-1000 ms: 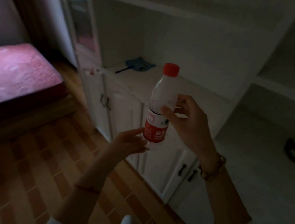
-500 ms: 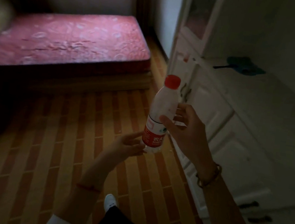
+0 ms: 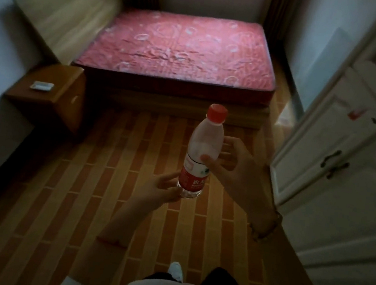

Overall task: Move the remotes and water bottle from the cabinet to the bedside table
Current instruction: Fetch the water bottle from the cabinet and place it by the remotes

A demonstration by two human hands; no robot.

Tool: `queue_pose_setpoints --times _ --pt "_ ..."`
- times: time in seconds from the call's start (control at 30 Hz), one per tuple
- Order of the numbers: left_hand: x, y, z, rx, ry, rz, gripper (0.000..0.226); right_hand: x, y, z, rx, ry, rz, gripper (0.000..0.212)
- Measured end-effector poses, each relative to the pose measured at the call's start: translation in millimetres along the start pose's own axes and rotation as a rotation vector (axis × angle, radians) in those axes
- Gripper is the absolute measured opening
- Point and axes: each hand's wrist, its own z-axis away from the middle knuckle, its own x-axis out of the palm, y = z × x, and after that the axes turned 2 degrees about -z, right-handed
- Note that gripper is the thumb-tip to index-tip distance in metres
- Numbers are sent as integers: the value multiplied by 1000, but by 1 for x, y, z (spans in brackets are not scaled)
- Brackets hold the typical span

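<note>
A clear water bottle (image 3: 201,152) with a red cap and red label stands upright in the air in front of me. My right hand (image 3: 238,173) grips its middle, thumb on the front and fingers behind. My left hand (image 3: 163,187) touches the bottle's base from the lower left with fingers spread. The wooden bedside table (image 3: 51,91) stands at the left beside the bed, well away from the bottle. A small white flat object (image 3: 42,86), possibly a remote, lies on its top.
A bed with a red patterned mattress (image 3: 181,47) fills the far middle. White cabinet doors (image 3: 336,148) line the right side. Brick-patterned floor (image 3: 104,179) runs between me and the bed. A wooden headboard panel (image 3: 62,13) leans along the left wall.
My view has swung left, away from the cabinet, toward the bed and bedside table. The bottle stays in my right hand, with my left hand at its base.
</note>
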Motion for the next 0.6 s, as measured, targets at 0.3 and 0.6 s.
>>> queue_pose_setpoints --times 0.3,0.6 --pt "-88 6 -74 -19 103 106 54 70 10 -124 -38 -197 9 54" --pt "-185 59 -194 34 245 162 52 136 15 -308 -152 -320 -15 52"
